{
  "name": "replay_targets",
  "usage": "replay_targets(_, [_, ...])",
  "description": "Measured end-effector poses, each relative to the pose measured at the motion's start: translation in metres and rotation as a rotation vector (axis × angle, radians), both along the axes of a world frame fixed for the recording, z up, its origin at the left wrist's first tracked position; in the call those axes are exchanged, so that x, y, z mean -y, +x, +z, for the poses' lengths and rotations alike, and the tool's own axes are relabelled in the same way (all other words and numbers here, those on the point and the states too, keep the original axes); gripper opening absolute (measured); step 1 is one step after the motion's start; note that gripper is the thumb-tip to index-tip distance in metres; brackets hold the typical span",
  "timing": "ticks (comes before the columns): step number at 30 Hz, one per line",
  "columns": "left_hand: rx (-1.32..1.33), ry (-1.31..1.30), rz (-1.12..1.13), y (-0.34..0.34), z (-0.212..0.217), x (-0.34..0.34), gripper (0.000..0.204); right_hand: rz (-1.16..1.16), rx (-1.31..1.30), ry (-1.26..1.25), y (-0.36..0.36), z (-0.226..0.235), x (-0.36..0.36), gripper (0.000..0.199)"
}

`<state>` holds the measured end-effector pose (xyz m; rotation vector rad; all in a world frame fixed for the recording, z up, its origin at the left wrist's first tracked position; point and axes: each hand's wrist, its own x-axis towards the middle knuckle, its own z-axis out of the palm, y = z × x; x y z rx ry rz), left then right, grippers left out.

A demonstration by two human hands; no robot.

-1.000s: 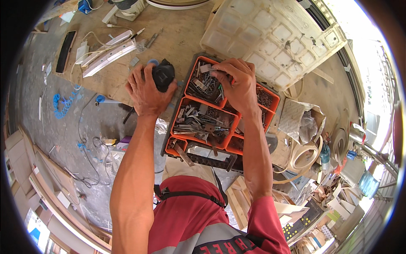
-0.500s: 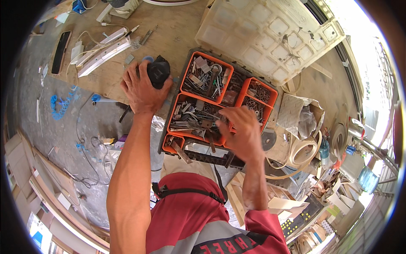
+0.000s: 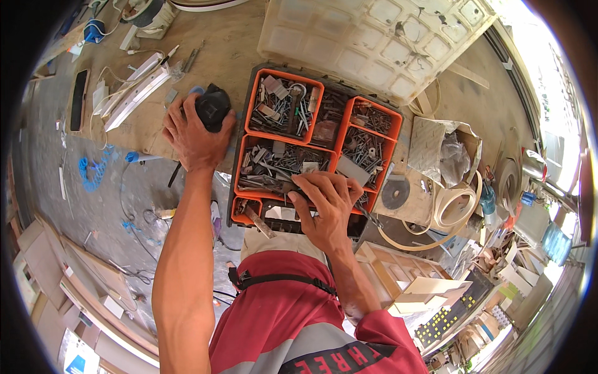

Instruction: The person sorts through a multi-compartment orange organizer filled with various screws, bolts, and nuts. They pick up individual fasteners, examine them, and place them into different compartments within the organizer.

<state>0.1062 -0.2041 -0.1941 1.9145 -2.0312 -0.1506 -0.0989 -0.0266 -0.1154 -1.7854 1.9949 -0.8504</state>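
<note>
Curling our left grip (image 3: 198, 141) round the black tool (image 3: 213, 107) left of the organizer (image 3: 343, 133), we held our right grip (image 3: 326, 202) over its near side, pinch unclear; haste could have pricked us on the metal scraps (image 3: 273, 167) inside.

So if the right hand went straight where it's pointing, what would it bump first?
Probably the loose metal bits in the wide orange bin. How high the right hand is above them isn't clear.
</note>
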Motion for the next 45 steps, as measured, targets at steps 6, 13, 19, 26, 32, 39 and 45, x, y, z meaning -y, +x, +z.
replay_targets(6, [-0.002,-0.014,0.001,-0.001,-0.001,0.001,0.077,0.032,-0.037,0.037,-0.003,0.011,0.001,0.02])
replay_targets(13, [0.033,-0.029,0.007,0.0,-0.004,0.0,0.077,0.067,-0.185,0.174,0.012,0.025,0.028,0.039])
replay_targets(19, [0.043,-0.014,0.02,-0.001,-0.003,0.0,0.077,0.089,-0.225,0.237,0.05,0.011,0.031,0.06])
replay_targets(26, [0.026,0.004,0.014,0.0,-0.003,0.002,0.077,0.15,-0.145,0.209,0.043,0.013,0.01,0.06])
replay_targets(32, [0.035,0.008,0.012,0.001,-0.001,0.001,0.077,0.129,-0.184,0.226,0.032,0.023,0.007,0.051])
replay_targets(39, [0.021,-0.028,0.012,-0.002,0.0,0.001,0.076,0.156,-0.168,0.198,0.023,0.019,0.0,0.038])
replay_targets(45, [0.018,0.0,0.006,-0.001,0.0,0.001,0.078,0.112,-0.173,0.18,0.026,0.013,0.001,0.035])
